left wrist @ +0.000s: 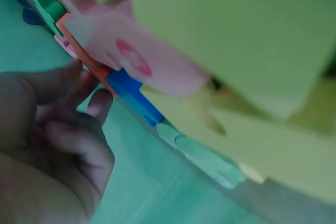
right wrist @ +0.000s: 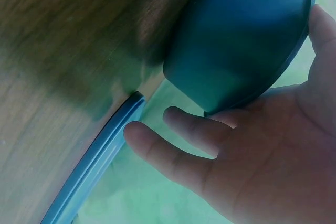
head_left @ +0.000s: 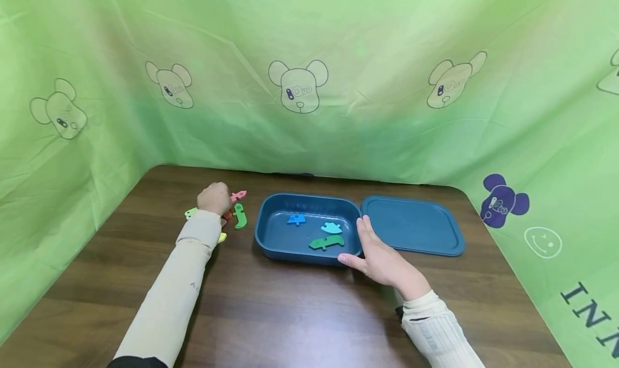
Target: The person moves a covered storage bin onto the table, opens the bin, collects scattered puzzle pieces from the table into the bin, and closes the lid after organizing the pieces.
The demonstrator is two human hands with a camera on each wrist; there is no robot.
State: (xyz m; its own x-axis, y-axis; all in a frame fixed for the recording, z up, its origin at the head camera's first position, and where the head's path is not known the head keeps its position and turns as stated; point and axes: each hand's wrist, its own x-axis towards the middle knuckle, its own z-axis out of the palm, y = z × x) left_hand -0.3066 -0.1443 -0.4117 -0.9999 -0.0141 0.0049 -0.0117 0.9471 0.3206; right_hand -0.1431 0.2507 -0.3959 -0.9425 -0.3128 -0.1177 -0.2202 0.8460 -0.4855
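Observation:
At the left of the table, my left hand (head_left: 214, 197) reaches down among small coloured puzzle pieces, its fingers curled. In the left wrist view its fingertips are right at an orange piece (left wrist: 79, 45), beside a blue piece (left wrist: 134, 95) and a large pink one (left wrist: 136, 56); I cannot tell if they pinch anything. A pink piece (head_left: 238, 196) and a green piece (head_left: 239, 216) lie just right of this hand. My right hand (head_left: 382, 258), fingers extended, rests against the right end of a blue box (head_left: 290, 257). Inside lie a blue piece (head_left: 296, 219), a turquoise piece (head_left: 331, 228) and a dark green piece (head_left: 326, 243).
A flat blue lid (head_left: 413, 225) lies right of the box, close beside it. The brown wooden table (head_left: 280, 314) meets a green cloth (head_left: 300, 142) with printed bear heads at the back and sides. A yellow piece (head_left: 222, 237) shows beside the left wrist.

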